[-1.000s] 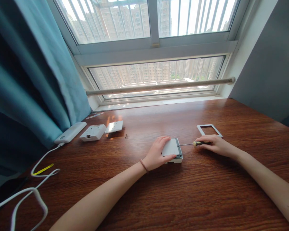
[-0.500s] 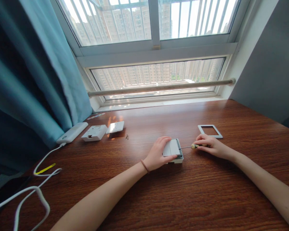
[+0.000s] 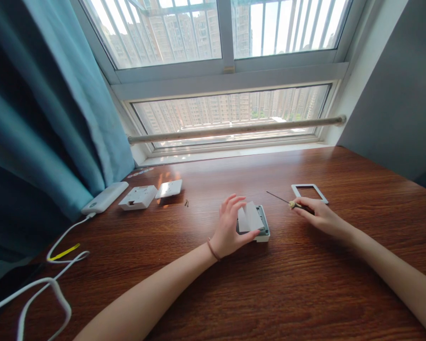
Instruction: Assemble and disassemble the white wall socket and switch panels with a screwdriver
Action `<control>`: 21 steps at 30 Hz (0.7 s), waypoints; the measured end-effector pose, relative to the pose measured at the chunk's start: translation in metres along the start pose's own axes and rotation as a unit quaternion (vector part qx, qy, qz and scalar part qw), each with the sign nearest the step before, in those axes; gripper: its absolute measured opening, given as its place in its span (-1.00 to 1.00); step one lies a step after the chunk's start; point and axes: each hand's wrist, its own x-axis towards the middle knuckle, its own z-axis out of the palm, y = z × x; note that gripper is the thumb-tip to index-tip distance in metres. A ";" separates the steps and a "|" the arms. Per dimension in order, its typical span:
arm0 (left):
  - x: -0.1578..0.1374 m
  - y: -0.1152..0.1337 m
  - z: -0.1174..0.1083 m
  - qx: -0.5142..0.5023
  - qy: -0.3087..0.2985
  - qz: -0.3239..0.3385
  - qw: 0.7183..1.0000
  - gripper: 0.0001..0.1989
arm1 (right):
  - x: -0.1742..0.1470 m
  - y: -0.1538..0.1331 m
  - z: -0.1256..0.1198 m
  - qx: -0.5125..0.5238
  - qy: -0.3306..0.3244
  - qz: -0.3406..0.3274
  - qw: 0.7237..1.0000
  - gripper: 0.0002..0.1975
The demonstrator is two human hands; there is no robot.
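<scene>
A wall switch [image 3: 265, 229] lies on the table on a white mounting box, with its grey inner frame exposed. Its white rocker plate [image 3: 250, 219] stands partly lifted and tilted. My left hand [image 3: 229, 226] is curled round the left side of the switch, thumb along the near edge and fingers by the plate; the exact contact is partly hidden. My right hand [image 3: 318, 215] grips a slim screwdriver [image 3: 299, 206] by its handle. The screwdriver's tip points up and left, apart from the switch. Just behind the right hand lies a white switch frame [image 3: 311, 186].
At the back left stand a white mounting box [image 3: 137, 197], a switch plate [image 3: 169, 188] and small screws [image 3: 186, 203]. A white power bank [image 3: 105, 198] with a cable [image 3: 58, 289] and a yellow strip [image 3: 64, 252] lie by the curtain [image 3: 67, 118].
The screwdriver has come out of the switch's right edge and moved back and right. The rocker plate has tipped up, and my left fingers have lifted and shifted left.
</scene>
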 end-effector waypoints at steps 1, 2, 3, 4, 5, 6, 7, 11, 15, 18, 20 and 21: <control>-0.001 0.002 0.000 0.023 0.017 0.023 0.999 -0.36 | -0.002 -0.008 0.004 0.009 0.022 0.016 1.000 -0.73; -0.003 0.004 0.000 0.046 0.030 0.047 0.997 -0.32 | -0.005 -0.017 0.009 0.024 0.032 0.028 0.999 -0.72; -0.005 0.006 0.000 0.068 0.039 0.072 0.994 -0.29 | -0.008 -0.027 0.016 0.041 0.036 0.036 0.998 -0.71; -0.006 0.008 0.000 0.088 0.044 0.094 0.991 -0.25 | -0.010 -0.036 0.023 0.059 0.025 0.038 0.997 -0.71; -0.008 0.009 0.000 0.104 0.048 0.112 0.987 -0.23 | -0.013 -0.045 0.030 0.077 0.018 0.032 0.996 -0.72; -0.009 0.011 0.000 0.116 0.050 0.126 0.984 -0.22 | -0.015 -0.053 0.036 0.089 0.016 0.022 0.996 -0.74; -0.010 0.011 0.000 0.123 0.051 0.137 0.982 -0.21 | -0.016 -0.059 0.042 0.093 0.020 0.007 0.995 -0.75; -0.014 0.010 0.001 0.123 0.060 0.162 0.977 -0.22 | -0.020 -0.072 0.055 0.100 0.049 -0.040 0.993 -0.81; -0.013 0.007 0.002 0.127 0.046 0.161 0.978 -0.20 | -0.021 -0.075 0.059 0.138 0.065 0.013 0.988 -0.78; -0.011 0.005 0.003 0.125 0.031 0.148 0.981 -0.09 | -0.016 -0.067 0.057 0.177 0.095 0.097 0.975 -0.76; -0.009 0.002 0.003 0.112 0.019 0.129 0.985 -0.05 | -0.010 -0.052 0.051 0.201 0.151 0.150 0.956 -0.72; -0.009 0.001 0.004 0.104 0.010 0.117 0.988 -0.07 | -0.006 -0.040 0.045 0.207 0.197 0.170 0.943 -0.70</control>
